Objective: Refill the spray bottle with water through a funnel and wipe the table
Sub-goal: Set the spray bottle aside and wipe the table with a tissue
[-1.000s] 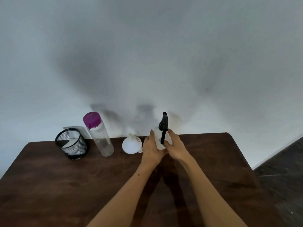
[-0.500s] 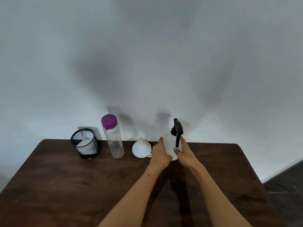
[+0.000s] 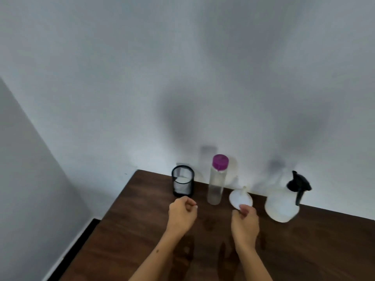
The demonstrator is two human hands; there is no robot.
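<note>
The white spray bottle with a black trigger head stands at the back right of the brown table, with no hand on it. Left of it a white funnel rests mouth down, spout up. A clear water bottle with a purple cap stands upright left of the funnel. My right hand is curled in front of the funnel, thumb at its near rim; whether it grips is unclear. My left hand is loosely fisted and holds nothing, just in front of the mesh cup.
A black mesh cup with something white inside stands at the back left, against the grey wall. The table's left edge runs diagonally down to the lower left, with dark floor beside it.
Both hands have let go of the spray bottle and moved left, the right to the funnel, the left toward the mesh cup. The view has swung left.
</note>
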